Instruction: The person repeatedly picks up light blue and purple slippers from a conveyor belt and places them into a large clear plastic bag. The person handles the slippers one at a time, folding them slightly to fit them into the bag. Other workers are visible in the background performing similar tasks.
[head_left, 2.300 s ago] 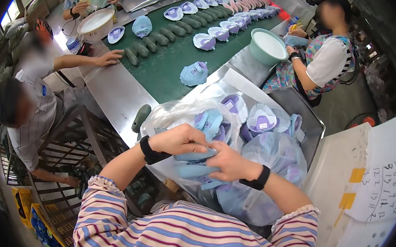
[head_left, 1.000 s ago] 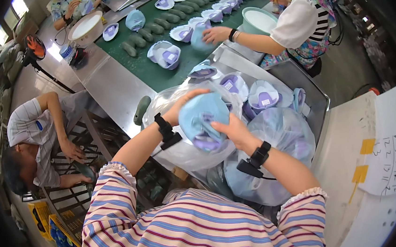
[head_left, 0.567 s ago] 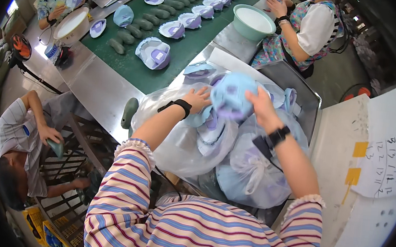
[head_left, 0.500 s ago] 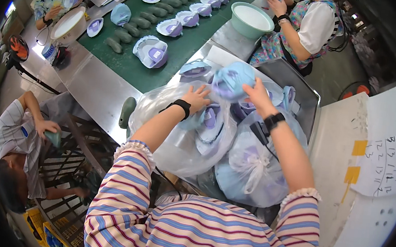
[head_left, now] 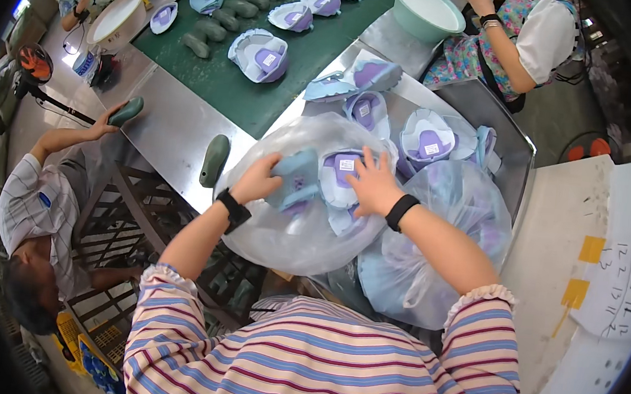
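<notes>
Both my hands work at the mouth of a clear plastic bag (head_left: 260, 230) holding light-blue and purple shoe uppers. My left hand (head_left: 258, 180) is closed on the edge of a light-blue shoe upper (head_left: 299, 174) inside it. Over a second upper with a purple lining and white label (head_left: 344, 168), my right hand (head_left: 376, 185) rests with fingers spread. Right beside this bag lies a knotted bag (head_left: 406, 276) full of similar uppers. Loose uppers (head_left: 427, 138) sit just behind, in a metal-sided tray (head_left: 517, 139).
Dark green shoe lasts (head_left: 214, 160) and uppers stand on a green-topped table (head_left: 183, 84). Two pale basins (head_left: 427, 36) flank it. At left, a person holds a last (head_left: 126, 111) by a dark rack (head_left: 150, 205). A whitish board (head_left: 557, 218) with papers stands at right.
The upper my right hand held up is out of that hand, which has come down into the bag. My left hand has closed on another upper. The person at left has raised a last to the table.
</notes>
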A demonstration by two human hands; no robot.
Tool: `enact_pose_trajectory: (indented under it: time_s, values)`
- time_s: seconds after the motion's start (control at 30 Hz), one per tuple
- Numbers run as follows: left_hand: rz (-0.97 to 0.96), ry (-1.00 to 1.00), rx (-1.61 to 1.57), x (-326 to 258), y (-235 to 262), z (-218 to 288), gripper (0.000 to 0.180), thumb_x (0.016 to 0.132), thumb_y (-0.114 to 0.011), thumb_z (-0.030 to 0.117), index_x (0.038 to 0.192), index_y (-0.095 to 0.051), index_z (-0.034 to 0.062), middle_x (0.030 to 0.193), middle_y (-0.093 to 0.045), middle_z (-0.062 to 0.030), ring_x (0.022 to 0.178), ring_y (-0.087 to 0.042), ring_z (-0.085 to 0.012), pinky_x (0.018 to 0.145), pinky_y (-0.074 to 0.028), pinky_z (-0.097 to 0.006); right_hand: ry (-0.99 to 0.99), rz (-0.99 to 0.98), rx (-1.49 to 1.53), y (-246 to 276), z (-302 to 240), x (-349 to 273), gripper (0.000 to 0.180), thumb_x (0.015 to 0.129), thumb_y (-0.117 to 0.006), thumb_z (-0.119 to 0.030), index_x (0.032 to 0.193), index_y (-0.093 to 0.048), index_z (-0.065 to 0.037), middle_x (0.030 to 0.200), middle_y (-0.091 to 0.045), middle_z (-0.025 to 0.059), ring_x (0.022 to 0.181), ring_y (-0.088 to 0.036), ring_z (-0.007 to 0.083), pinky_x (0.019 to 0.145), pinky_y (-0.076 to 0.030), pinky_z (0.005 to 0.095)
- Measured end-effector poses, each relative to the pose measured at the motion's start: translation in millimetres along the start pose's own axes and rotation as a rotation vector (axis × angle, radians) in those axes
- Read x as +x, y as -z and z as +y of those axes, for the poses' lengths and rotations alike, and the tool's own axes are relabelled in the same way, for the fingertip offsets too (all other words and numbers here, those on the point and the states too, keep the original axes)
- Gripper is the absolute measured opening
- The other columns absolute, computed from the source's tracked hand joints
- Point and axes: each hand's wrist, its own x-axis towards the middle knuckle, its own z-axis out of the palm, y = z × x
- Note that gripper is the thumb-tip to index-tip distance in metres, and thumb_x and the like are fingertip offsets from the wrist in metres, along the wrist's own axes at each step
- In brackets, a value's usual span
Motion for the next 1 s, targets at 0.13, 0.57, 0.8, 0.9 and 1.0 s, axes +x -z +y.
enact_pose_trajectory:
  time_s: [0.13, 0.57, 0.8, 0.9, 1.0]
  values:
    - [0.498, 0.063, -0.399, -18.7, -16.7, -13.1, 0.030, 0.070, -0.044, -0.004, 0.099, -0.053, 0.0010, 0.088, -0.057, -0.0061, 0.083, -0.053, -0.0152, 0.074, -0.043, -0.029, 0.039, -0.032, -0.081, -35.5, 7.1, 21.4, 0.033, 0.078, -0.048, -0.023, 0.107, -0.059, -0.011, 0.103, -0.059, 0.0193, 0.112, -0.044, 0.0402, 0.090, -0.034, 0.0538]
    - [0.519, -0.199, -0.300, -36.6, 20.7, 49.6, 0.030, 0.085, -0.044, 0.002, 0.111, -0.059, 0.0043, 0.098, -0.058, -0.0052, 0.083, -0.051, -0.0106, 0.076, -0.038, -0.022, -0.113, 0.617, 1.624, 49.2, 44.3, -8.7, 0.023, 0.094, -0.044, -0.020, 0.100, -0.056, -0.001, 0.082, -0.057, -0.0022, 0.074, -0.049, 0.0056, 0.067, -0.040, 0.0214]
    - [0.300, -0.189, -0.404, -41.2, 20.9, 71.4, 0.027, 0.087, -0.051, 0.014, 0.111, -0.059, 0.0025, 0.105, -0.058, -0.0054, 0.097, -0.051, -0.0119, 0.086, -0.038, -0.025, -0.332, 0.674, 1.868, 32.9, 36.3, -6.1, 0.025, 0.093, -0.042, -0.019, 0.099, -0.057, 0.001, 0.084, -0.057, 0.0003, 0.072, -0.048, 0.0084, 0.067, -0.040, 0.0240]
    - [0.191, -0.230, -0.497, -43.4, -4.6, 79.2, 0.032, 0.082, -0.061, 0.017, 0.110, -0.059, 0.0019, 0.096, -0.059, -0.0040, 0.088, -0.052, -0.0112, 0.077, -0.041, -0.025, -0.332, 0.622, 1.649, 40.5, 6.3, 8.7, 0.024, 0.091, -0.044, -0.021, 0.097, -0.057, -0.001, 0.084, -0.058, 0.0058, 0.074, -0.051, 0.0123, 0.069, -0.042, 0.0273]
    - [0.380, -0.057, -0.323, -48.0, -9.9, 87.6, 0.026, 0.078, -0.063, 0.012, 0.100, -0.058, -0.0013, 0.081, -0.059, -0.0042, 0.075, -0.053, -0.0105, 0.069, -0.043, -0.024, -0.276, 0.702, 1.357, 41.4, -22.4, 19.9, 0.022, 0.085, -0.052, -0.021, 0.095, -0.057, -0.002, 0.084, -0.059, 0.0108, 0.076, -0.055, 0.0188, 0.068, -0.044, 0.0321]
